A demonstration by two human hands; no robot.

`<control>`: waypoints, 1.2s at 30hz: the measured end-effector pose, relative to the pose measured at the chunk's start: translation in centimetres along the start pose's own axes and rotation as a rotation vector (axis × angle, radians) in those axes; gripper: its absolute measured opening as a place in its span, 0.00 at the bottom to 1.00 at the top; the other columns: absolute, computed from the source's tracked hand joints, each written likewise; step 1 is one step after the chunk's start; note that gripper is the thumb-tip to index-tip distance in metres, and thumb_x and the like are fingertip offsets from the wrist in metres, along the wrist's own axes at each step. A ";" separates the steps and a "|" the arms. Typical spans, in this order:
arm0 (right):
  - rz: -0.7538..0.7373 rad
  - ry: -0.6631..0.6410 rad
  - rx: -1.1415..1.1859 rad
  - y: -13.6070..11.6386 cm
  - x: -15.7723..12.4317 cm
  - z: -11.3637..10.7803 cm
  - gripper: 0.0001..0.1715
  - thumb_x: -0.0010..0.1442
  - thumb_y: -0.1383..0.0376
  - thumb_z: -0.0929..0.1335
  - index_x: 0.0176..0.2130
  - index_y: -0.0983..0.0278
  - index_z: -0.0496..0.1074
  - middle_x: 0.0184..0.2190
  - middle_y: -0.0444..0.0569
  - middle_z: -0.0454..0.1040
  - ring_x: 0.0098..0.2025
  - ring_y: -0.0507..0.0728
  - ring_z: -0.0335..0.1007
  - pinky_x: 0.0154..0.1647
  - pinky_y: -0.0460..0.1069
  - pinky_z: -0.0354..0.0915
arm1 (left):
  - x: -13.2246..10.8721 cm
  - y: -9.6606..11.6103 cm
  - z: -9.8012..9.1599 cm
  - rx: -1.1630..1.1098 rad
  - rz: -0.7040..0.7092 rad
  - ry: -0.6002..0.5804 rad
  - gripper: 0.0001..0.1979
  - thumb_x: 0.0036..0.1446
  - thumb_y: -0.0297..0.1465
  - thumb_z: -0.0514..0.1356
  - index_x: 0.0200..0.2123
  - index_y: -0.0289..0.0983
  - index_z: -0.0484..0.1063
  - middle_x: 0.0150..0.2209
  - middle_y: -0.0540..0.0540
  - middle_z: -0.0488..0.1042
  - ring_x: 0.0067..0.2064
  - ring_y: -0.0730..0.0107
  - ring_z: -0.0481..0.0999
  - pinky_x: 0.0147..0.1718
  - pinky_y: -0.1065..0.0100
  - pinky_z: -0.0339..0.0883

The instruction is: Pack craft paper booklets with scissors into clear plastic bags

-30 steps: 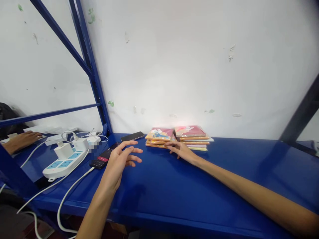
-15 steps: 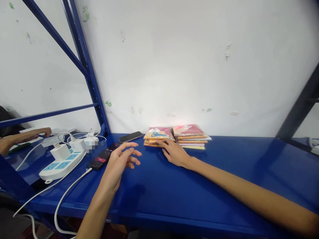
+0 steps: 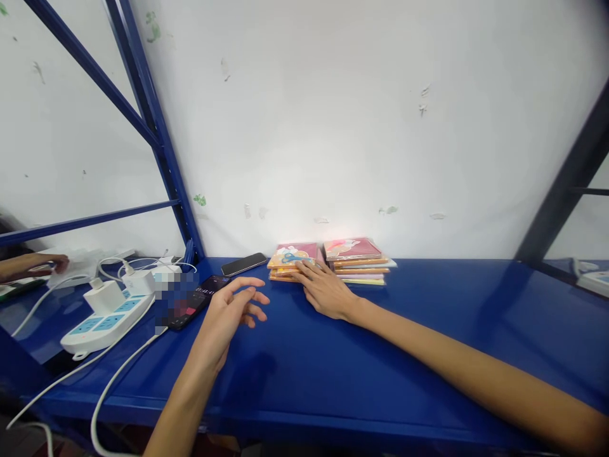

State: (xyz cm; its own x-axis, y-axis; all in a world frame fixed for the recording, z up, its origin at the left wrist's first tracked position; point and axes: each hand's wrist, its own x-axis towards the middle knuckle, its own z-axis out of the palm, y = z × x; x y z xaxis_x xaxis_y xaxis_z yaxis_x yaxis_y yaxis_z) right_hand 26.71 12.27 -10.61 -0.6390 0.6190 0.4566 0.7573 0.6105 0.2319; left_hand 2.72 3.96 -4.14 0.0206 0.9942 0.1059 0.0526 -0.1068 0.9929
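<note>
Two short stacks of thin, colourful flat packets lie by the wall: a left stack [image 3: 285, 271] and a right stack [image 3: 358, 257]. On top of the left one shows a blue scissors shape [image 3: 292, 258]; I cannot tell whether it is real or printed. My right hand [image 3: 330, 293] rests at the front right of that stack, fingers apart and lying over its upper edge beside the scissors shape. Held above the table to the left, my left hand [image 3: 233, 308] is empty, its fingers loosely bent and apart. The phones are nearest to it.
A dark phone [image 3: 245, 263] lies behind my left hand, and a lit phone [image 3: 190, 304] with a white cable beside it. A white power strip [image 3: 107, 324] with chargers sits farther left. Past the blue rack post [image 3: 164, 139], another person's hand [image 3: 57, 263] shows. The blue tabletop [image 3: 428, 317] extends right.
My right fingers have moved up from the front side of the left stack onto its top edge. My left hand stays nearly still. The view has turned slightly right.
</note>
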 end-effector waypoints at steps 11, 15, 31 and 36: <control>0.135 0.054 -0.005 -0.8 -0.5 -0.5 0.29 0.70 0.66 0.60 0.67 0.68 0.60 0.62 0.63 0.66 0.62 0.69 0.62 0.61 0.63 0.61 | -0.3 0.2 0.7 0.000 0.007 -0.022 0.15 0.53 0.39 0.64 0.40 0.35 0.74 0.29 0.48 0.78 0.24 0.71 0.76 0.22 0.72 0.61; 0.150 0.063 -0.019 -0.9 -0.6 -0.7 0.29 0.70 0.65 0.60 0.67 0.68 0.60 0.58 0.64 0.69 0.57 0.69 0.65 0.58 0.64 0.63 | -0.2 0.1 0.7 0.002 0.003 -0.029 0.16 0.52 0.40 0.65 0.39 0.35 0.75 0.29 0.47 0.79 0.24 0.71 0.76 0.22 0.72 0.61; 0.179 0.017 -0.016 -0.2 -0.4 0.5 0.30 0.71 0.61 0.62 0.69 0.59 0.62 0.70 0.62 0.56 0.69 0.70 0.56 0.65 0.68 0.56 | 0.0 -0.1 0.6 0.049 0.000 -0.064 0.16 0.54 0.40 0.63 0.40 0.35 0.74 0.30 0.47 0.78 0.24 0.71 0.76 0.21 0.72 0.62; 0.203 0.025 -0.018 -0.3 -0.2 0.4 0.32 0.69 0.61 0.64 0.69 0.60 0.61 0.71 0.63 0.56 0.70 0.72 0.54 0.66 0.68 0.55 | -0.1 -0.2 0.8 0.045 -0.008 -0.070 0.16 0.53 0.41 0.64 0.39 0.35 0.74 0.29 0.48 0.78 0.24 0.70 0.76 0.21 0.72 0.62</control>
State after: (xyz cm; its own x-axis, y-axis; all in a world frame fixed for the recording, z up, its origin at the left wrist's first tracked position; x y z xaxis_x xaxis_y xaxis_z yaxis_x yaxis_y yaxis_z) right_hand 26.54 12.14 -11.15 -0.4692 0.7161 0.5167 0.8728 0.4652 0.1479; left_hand 3.53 3.87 -4.36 0.0894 0.9917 0.0923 0.0978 -0.1010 0.9901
